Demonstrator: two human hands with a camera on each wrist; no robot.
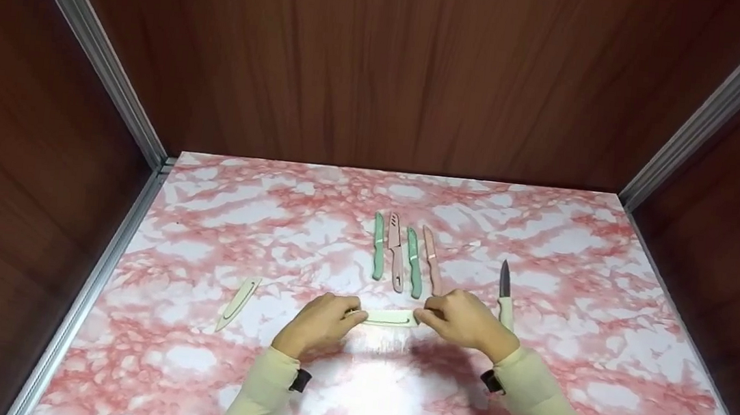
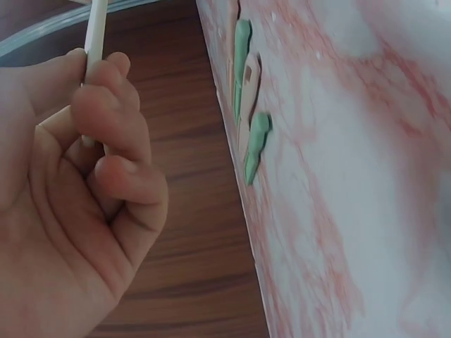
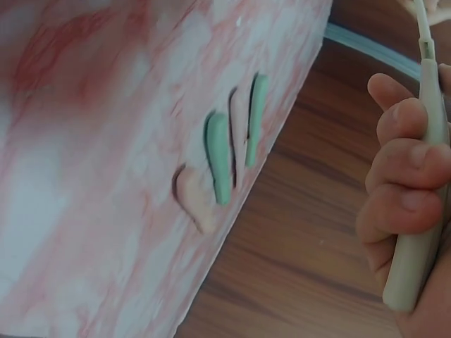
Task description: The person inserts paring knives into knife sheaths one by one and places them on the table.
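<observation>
Between the two hands lies a cream sheath (image 1: 389, 317) with a curved slot, held level above the table. My left hand (image 1: 320, 322) pinches its left end between thumb and fingers. With curled fingers my right hand (image 1: 465, 320) grips the cream handle of a knife (image 3: 416, 232), which meets the sheath end to end. No bare blade shows between handle and sheath; the palm hides part of the handle. Right of the right hand, an unsheathed knife (image 1: 505, 280) with a dark blade and cream handle lies on the table. A second cream sheath (image 1: 239, 302) lies at the left.
Beyond the hands, several sheathed knives lie side by side, among them a green knife (image 1: 378, 246), a wide pink knife (image 1: 395, 251) and a slim pink knife (image 1: 432, 259). The marbled table (image 1: 186, 387) is bounded by brown wood-grain panels (image 1: 398, 66) and metal rails.
</observation>
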